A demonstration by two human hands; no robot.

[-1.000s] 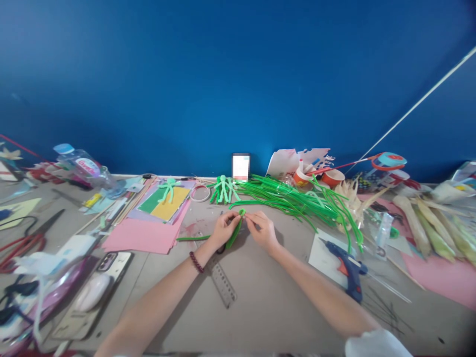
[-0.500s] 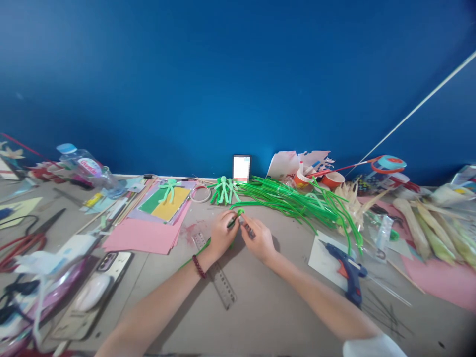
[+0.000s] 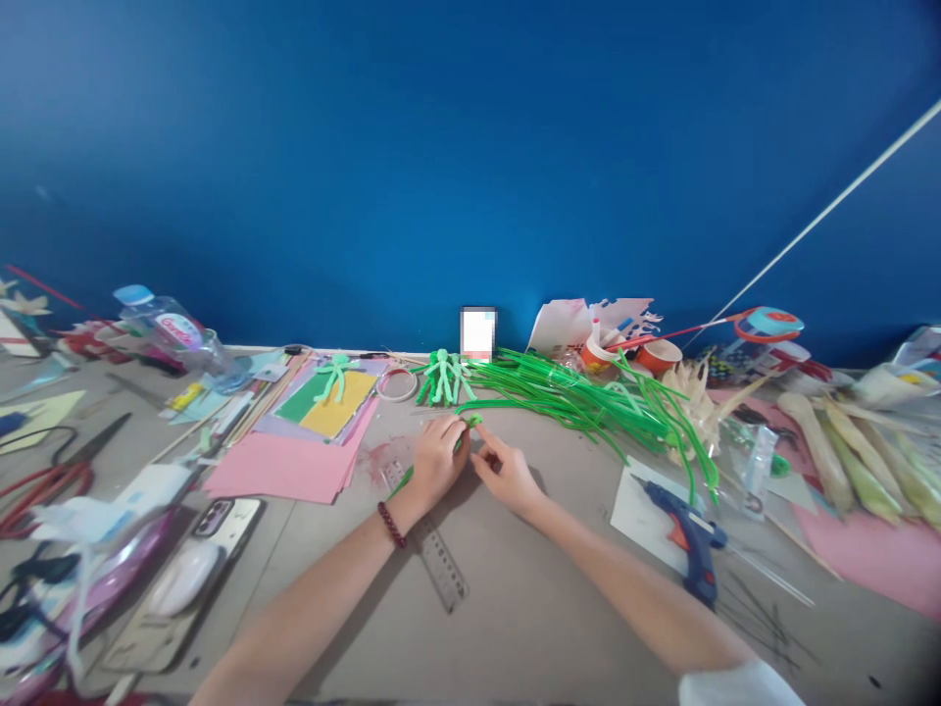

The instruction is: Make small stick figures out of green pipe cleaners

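Note:
Both my hands meet at the middle of the grey table. My left hand, with a bead bracelet at the wrist, is closed around a green pipe cleaner whose curled tip pokes out above the fingers. The cleaner's tail sticks out to the lower left. My right hand pinches the same pipe cleaner just right of the curl. Behind them stand small green pipe-cleaner figures and a heap of green pipe cleaners.
A clear ruler lies under my left forearm. A blue glue gun rests on white paper at right. Pink and coloured paper sheets, a phone, scissors, a water bottle and cups crowd the sides.
The pipe cleaner's long tail has swung from lying out to the left to pointing lower left under my left hand. My right hand has shifted slightly down and closer to my left hand.

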